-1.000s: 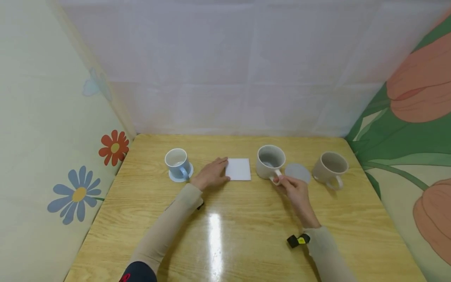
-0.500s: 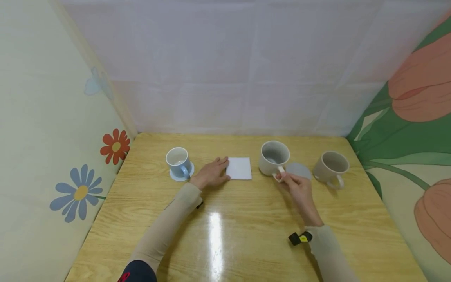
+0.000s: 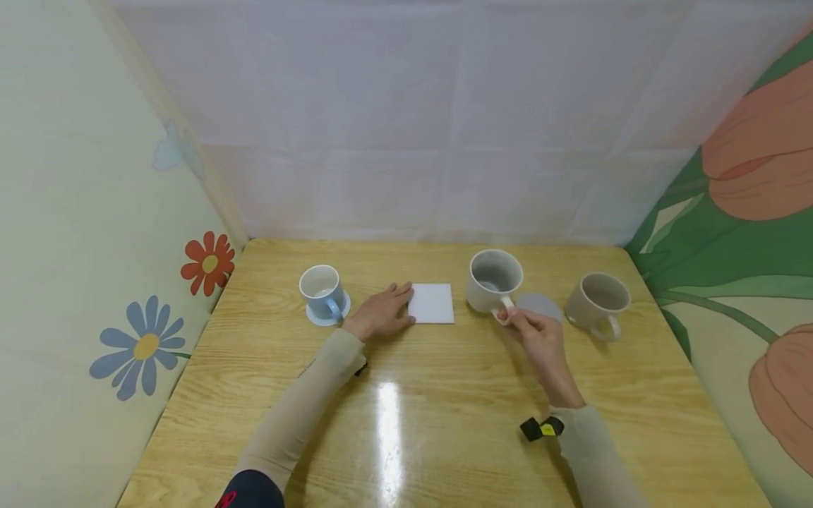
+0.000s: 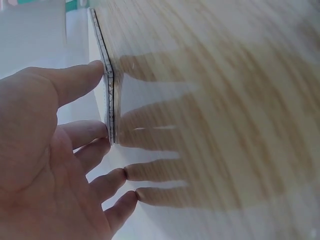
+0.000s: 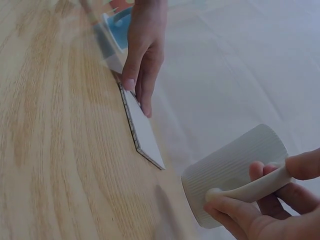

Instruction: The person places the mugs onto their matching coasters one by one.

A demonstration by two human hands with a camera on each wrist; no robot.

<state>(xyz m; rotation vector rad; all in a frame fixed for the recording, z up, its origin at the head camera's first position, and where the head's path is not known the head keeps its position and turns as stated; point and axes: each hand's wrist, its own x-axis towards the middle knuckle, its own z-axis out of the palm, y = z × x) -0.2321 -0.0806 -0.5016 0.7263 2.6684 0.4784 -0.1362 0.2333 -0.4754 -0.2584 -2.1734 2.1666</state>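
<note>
My left hand lies on the table with its thumb and fingertips at the left edge of a white square coaster. The left wrist view shows those fingers mostly extended, touching the coaster and the tabletop. To the right of the coaster, my right hand pinches the handle of a white mug between thumb and fingers. Ribbing covers the mug's side in the right wrist view, where it looks tilted. Whether its base is fully off the table I cannot tell. A grey round coaster is partly hidden by the right hand.
A light blue mug stands on a pale blue round coaster at the left. Further right is a beige mug on the wooden table. A white sheet hangs behind the table, with flower-printed cloths at both sides.
The right hand has moved the white mug a little to the right and away from the person, slowing in the last half second. The left hand has stayed at the square coaster.
</note>
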